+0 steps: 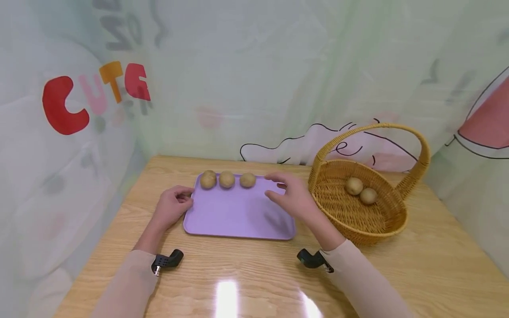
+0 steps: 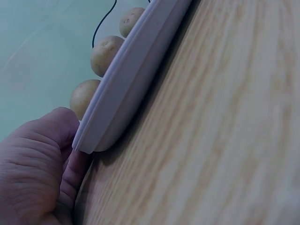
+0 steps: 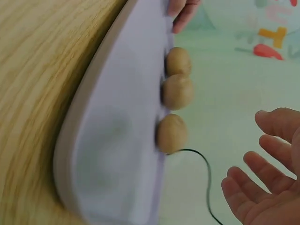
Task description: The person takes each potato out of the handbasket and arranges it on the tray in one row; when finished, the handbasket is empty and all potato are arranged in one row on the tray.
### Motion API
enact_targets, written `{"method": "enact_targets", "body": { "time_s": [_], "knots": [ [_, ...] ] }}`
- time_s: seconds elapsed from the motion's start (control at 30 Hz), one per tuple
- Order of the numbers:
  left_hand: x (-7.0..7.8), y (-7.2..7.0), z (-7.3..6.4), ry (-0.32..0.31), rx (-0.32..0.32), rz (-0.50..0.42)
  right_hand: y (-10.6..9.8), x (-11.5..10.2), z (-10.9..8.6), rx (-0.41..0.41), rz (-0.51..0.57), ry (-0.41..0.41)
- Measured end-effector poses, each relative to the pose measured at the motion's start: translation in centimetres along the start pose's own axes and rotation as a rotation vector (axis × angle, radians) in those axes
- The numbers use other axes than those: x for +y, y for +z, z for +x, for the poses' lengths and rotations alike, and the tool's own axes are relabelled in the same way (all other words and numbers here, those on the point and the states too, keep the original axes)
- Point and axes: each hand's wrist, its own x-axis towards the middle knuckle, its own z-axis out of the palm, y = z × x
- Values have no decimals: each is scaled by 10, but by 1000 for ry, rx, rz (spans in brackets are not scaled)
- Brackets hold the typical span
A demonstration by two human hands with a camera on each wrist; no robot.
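Observation:
A shallow purple tray (image 1: 238, 216) lies on the table, with potatoes (image 1: 227, 179) in a row along its far edge. The leftmost potato (image 1: 208, 180) has a lumpy outline; whether a second one sits behind it I cannot tell. My left hand (image 1: 172, 206) grips the tray's left rim, thumb above and fingers below in the left wrist view. Over the tray's right end hovers my right hand (image 1: 292, 196), fingers spread and holding nothing; the right wrist view shows its fingers (image 3: 255, 178) apart from the potatoes.
To the right of the tray stands a wicker basket (image 1: 342, 216) with a tall arched handle (image 1: 381, 126) and two potatoes (image 1: 361, 191) inside. A printed curtain (image 1: 222, 79) hangs behind the wooden table (image 1: 191, 282).

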Motion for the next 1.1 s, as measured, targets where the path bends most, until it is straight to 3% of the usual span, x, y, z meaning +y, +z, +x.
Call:
{"method": "enact_targets", "body": {
  "time_s": [0.17,0.33,0.53,0.8,1.1],
  "knots": [
    [3,-1,-1,-6,2,9,-26,-8,-18,73,47,-35],
    [5,-3,0,-8,-6,27,-60,-4,-32,143,-2,-47],
    [2,-9,1,0,-2,31,-101,7,-38,145,-110,91],
    [-1,-19,-3,-2,21,51,-139,26,-16,18,-127,275],
    [-3,-20,-7,-6,31,44,-159,73,4,-48,-101,440]
  ]
}}
